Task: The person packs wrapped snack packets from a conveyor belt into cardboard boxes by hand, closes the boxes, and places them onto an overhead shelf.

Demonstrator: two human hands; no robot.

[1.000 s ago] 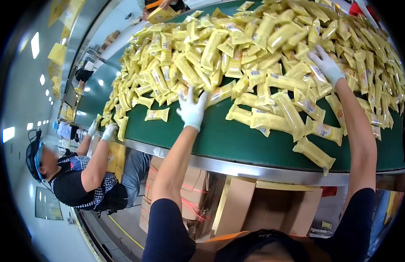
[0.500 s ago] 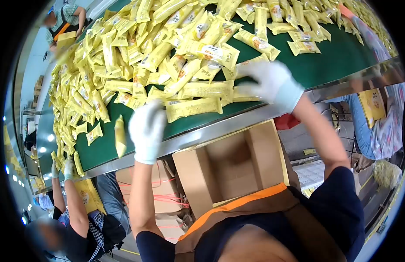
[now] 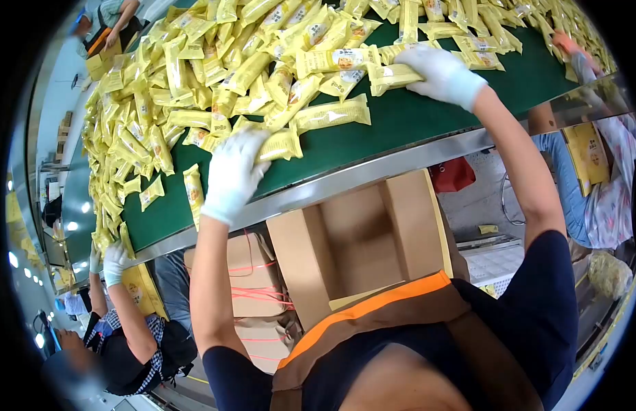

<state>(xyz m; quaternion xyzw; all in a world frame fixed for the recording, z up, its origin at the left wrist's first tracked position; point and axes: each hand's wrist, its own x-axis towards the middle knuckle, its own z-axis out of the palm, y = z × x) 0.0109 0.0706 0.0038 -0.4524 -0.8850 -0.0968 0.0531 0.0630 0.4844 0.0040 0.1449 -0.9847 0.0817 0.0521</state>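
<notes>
Green belt: piled yellow packets, mostly at 11 o'clock.
Left hand: 10 o'clock, pinching near packet by its end, likely easiest.
Right hand: 1 o'clock, pinching far packet.
Cardboard box: 5 o'clock, open, likely for easy reach.

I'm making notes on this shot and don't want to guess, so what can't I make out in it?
All in the head view:
- One packet beside the left hand: one end is hidden by that hand.
- Another packet at the right hand: one end is covered by that hand.
- Packet pile: its far side is cut off by the top edge.
- Open carton: its near side is hidden by the apron.
</notes>
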